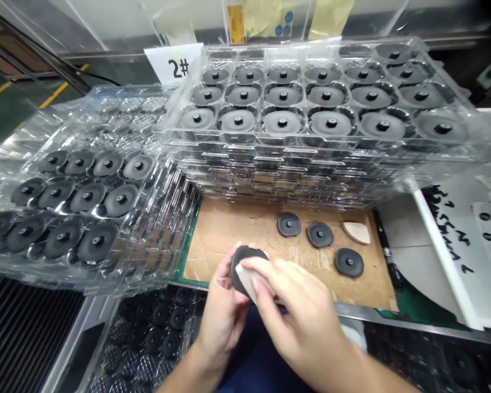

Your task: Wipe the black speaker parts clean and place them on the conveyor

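My left hand (pixel 223 308) is closed round a round black rubber disc (pixel 242 261), holding it up near the bench's front edge. My right hand (pixel 297 311) is closed on a small pale pad (pixel 249 279) and presses it flat against the disc's face. Beyond the hands, three more black discs (pixel 289 224) (pixel 319 234) (pixel 349 262) lie loose on a brown cardboard sheet (pixel 229 229). A pale wedge-shaped piece (pixel 357 232) lies beside them.
A tall stack of clear plastic trays (pixel 311 158) filled with black discs stands behind the cardboard. Another tray stack (pixel 77 213), partly filled, sits at the left. A "2#" sign (pixel 175 65) stands at the back. White boards (pixel 454 256) lie at the right. More discs lie in a tray (pixel 155 327) below the bench.
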